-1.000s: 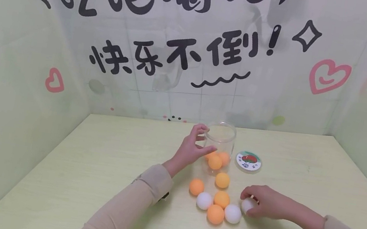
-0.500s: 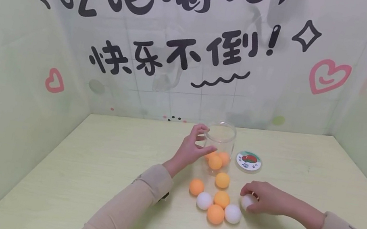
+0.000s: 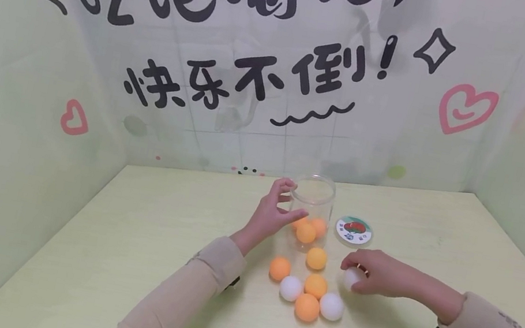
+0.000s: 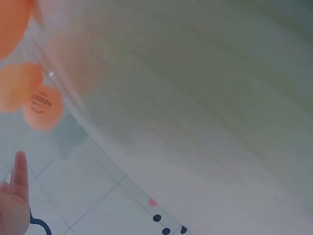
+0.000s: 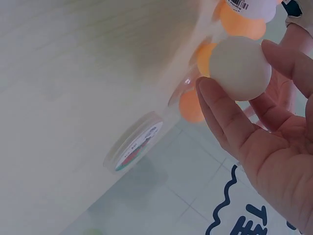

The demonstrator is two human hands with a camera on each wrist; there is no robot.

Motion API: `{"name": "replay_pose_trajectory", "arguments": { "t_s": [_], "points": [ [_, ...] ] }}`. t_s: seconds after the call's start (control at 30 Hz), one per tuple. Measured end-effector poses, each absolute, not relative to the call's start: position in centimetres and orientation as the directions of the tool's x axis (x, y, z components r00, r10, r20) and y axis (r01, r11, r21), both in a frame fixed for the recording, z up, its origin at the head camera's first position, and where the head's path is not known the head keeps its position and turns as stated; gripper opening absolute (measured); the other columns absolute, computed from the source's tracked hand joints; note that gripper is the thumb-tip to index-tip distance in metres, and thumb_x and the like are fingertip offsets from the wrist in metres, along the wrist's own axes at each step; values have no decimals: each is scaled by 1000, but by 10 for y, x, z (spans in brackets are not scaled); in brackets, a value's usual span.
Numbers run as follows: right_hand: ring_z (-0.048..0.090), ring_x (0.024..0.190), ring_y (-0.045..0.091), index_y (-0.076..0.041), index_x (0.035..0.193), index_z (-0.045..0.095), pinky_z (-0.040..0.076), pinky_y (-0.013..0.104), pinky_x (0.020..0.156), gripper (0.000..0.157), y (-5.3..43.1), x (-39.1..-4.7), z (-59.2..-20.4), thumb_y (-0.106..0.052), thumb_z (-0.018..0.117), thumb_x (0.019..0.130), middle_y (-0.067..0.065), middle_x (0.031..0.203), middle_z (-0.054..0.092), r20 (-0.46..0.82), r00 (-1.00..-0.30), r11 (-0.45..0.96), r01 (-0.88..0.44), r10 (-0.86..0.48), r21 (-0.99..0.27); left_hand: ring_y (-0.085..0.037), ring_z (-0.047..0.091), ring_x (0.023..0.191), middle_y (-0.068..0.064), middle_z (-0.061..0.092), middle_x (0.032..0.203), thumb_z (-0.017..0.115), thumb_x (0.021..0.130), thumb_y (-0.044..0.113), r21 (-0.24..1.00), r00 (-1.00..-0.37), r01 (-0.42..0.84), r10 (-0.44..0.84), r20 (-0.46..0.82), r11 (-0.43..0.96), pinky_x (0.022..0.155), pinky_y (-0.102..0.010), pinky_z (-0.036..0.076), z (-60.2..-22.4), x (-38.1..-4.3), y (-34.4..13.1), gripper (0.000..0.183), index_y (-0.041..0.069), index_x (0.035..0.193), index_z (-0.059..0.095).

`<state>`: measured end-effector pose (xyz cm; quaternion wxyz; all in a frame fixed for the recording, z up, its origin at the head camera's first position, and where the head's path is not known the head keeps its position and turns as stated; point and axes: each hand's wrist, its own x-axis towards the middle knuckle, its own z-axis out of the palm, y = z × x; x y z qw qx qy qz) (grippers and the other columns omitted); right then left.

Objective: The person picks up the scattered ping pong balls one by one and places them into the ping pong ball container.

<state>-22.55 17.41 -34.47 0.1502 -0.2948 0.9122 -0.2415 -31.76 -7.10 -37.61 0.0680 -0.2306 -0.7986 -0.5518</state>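
My right hand (image 3: 377, 273) pinches a white ping-pong ball (image 5: 240, 68) between thumb and fingertips, at the right of the loose balls. My left hand (image 3: 272, 212) holds the side of a clear plastic jar (image 3: 313, 196), its thumb across the front and fingers near the rim. Inside the upright jar lie several orange balls (image 3: 305, 232). In front of it on the table are more orange balls (image 3: 307, 308) and two white balls, a left one (image 3: 291, 288) and a right one (image 3: 331, 306). The left wrist view shows only part of the left hand (image 4: 14, 196).
A round lid (image 3: 354, 230) with a printed label lies flat to the right of the jar. The pale wooden table (image 3: 134, 235) is enclosed by a printed backdrop (image 3: 228, 117) at the back and sides.
My right hand has brought the white ball away from the loose balls, a little back towards the jar and lid. The left hand keeps its hold on the jar. The head view shifted slightly.
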Motion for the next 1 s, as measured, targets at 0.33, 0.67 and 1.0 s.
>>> {"name": "replay_pose_trajectory", "arguments": {
  "t_s": [0.33,0.67,1.0],
  "points": [
    [49,72,11,-1,104,60,44,21,61,28,174,-234,-323,-6,64,76,2,94,60,-46,-780,687,-520,-624,-507,-29,52,115,-11,45,131,74,78,18,856,-890,433,288,354,283,81,-31,53,-376,-317,-71,59,11,122,36],
    [53,81,18,1,108,59,49,30,68,30,165,-248,-294,-6,64,79,11,100,61,10,-798,703,-536,-603,-467,-32,50,116,-13,44,131,73,78,18,853,-887,437,294,356,285,81,-32,53,-375,-317,-71,59,11,122,35],
    [54,80,19,3,108,59,50,30,67,30,156,-261,-278,-4,63,78,12,102,62,90,-813,698,-546,-575,-464,-31,51,116,-11,45,130,73,78,19,845,-888,441,289,359,303,81,-32,53,-375,-318,-70,60,11,123,35]
  ]
}}
